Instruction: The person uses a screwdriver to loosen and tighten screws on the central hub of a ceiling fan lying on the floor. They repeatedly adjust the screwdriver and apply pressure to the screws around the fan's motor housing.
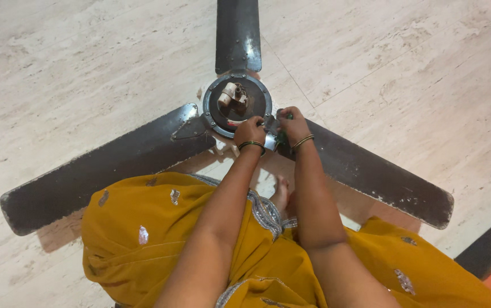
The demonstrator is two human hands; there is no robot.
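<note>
The top fan blade runs off the upper edge, tip unseen. Under the left hand fingers, the motor housing rim is covered; whatever they pinch can't be made out. Beneath the right hand fingertips, a green object peeks out, mostly hidden, too small to identify. Both forearms leave the bottom edge.

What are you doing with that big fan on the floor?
A person sits on the pale stone floor with a dark three-bladed ceiling fan lying flat in front of them. The left hand rests on the round motor hub. The right hand grips a green-handled tool where the right blade joins the hub.
</note>
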